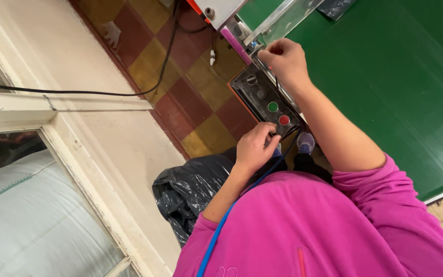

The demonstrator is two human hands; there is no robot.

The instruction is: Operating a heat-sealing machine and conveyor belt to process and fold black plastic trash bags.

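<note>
The control panel [265, 100], a dark box with an orange edge, sits at the side of the green table [385, 77], near the middle of the view, and it carries a green button [273, 106], a red button [284, 120] and two grey knobs further up. It looks rigid and fixed to the machine, so I judge it does not move under the fingers; the buttons need only a light press from one fingertip, and the knobs are best taken between thumb and finger. The left hand [255, 147] rests at the near corner of the panel, just beside the red button, with the fingers curled in; I cannot tell if it pinches something. The right hand [285, 60] is at the far end of the panel, fingers closed together on something small and thin, maybe a wire, but this is not clear. A blue cord [232, 215] runs down over the pink sweater [324, 225]. To the left, a black plastic bag [190, 190] lies on the red and yellow floor tiles [180, 72], and further left stands a pale wall with a black cable [78, 93] and a window frame [78, 169].
</note>
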